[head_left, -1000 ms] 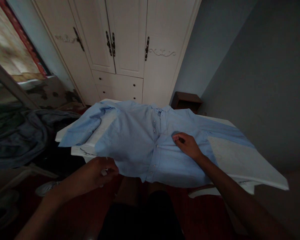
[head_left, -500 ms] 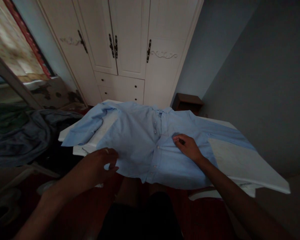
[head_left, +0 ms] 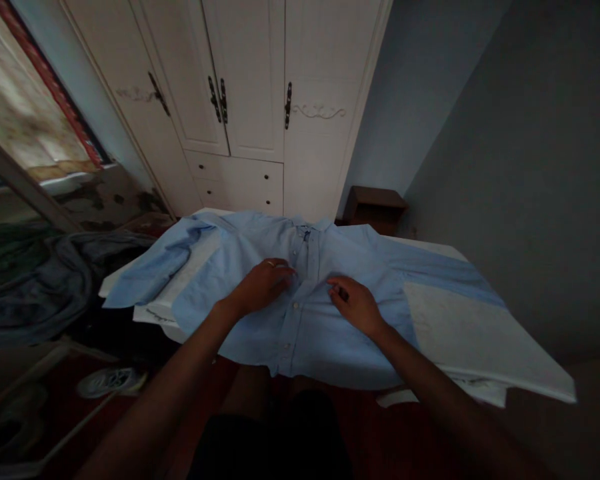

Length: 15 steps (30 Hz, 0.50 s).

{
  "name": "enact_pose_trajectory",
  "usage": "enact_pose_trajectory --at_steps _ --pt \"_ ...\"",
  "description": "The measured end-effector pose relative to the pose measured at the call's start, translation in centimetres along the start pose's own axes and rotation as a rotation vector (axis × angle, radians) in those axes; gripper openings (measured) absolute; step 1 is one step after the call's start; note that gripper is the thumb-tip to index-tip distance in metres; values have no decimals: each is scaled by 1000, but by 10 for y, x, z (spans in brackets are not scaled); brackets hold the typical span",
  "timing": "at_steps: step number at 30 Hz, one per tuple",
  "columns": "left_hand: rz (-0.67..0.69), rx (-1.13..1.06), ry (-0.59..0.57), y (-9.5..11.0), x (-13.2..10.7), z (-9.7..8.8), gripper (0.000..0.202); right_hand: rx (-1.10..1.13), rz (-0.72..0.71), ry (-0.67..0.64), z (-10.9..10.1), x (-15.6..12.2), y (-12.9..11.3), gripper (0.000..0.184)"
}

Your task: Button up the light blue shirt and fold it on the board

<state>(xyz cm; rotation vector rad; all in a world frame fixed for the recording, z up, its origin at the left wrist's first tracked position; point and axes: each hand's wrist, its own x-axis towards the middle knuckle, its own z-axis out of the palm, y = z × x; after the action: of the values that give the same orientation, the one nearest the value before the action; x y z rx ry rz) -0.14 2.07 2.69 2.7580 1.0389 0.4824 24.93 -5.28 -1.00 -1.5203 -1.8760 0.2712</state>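
Note:
A light blue button-up shirt (head_left: pixel 350 347) lies spread front up on a white board (head_left: pixel 460 327), its sleeves out to both sides. Part of the button front is fastened; near the collar it gapes. My left hand (head_left: pixel 266 285), with a ring on one finger, is over the shirt just left of the button strip. Its fingers are bent, the thumb apart from them. Right of the strip, my right hand (head_left: pixel 356 305) has its fingers curled and thumb and forefinger close together at the cloth. The cloth between those fingertips is mostly hidden.
Behind the board stands a white wardrobe (head_left: pixel 320 153) with dark handles. A small brown cabinet (head_left: pixel 377 197) is at the back right. Dark clothes (head_left: pixel 45 280) are heaped at the left, and a shoe (head_left: pixel 111 382) is on the floor below.
My left hand has moved right and forward from the shirt's lower left edge to the button strip. My right hand has shifted slightly left and nearer to me. The view has turned a little.

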Motion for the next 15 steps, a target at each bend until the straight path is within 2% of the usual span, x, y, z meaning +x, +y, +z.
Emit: enact_pose_trajectory --at_steps 3,6,9,15 --pt "24 86 -142 -4 29 5 32 -18 1 -28 -1 0 -4 24" --pt "66 123 -276 -4 46 -3 28 -28 0 -54 -2 0 -7 24" --pt "144 113 -279 -1 56 -15 14 -48 -4 -63 -3 0 -9 24" --pt "188 47 -305 -8 61 -26 19 -62 -32 -75 -3 -2 -11 22"
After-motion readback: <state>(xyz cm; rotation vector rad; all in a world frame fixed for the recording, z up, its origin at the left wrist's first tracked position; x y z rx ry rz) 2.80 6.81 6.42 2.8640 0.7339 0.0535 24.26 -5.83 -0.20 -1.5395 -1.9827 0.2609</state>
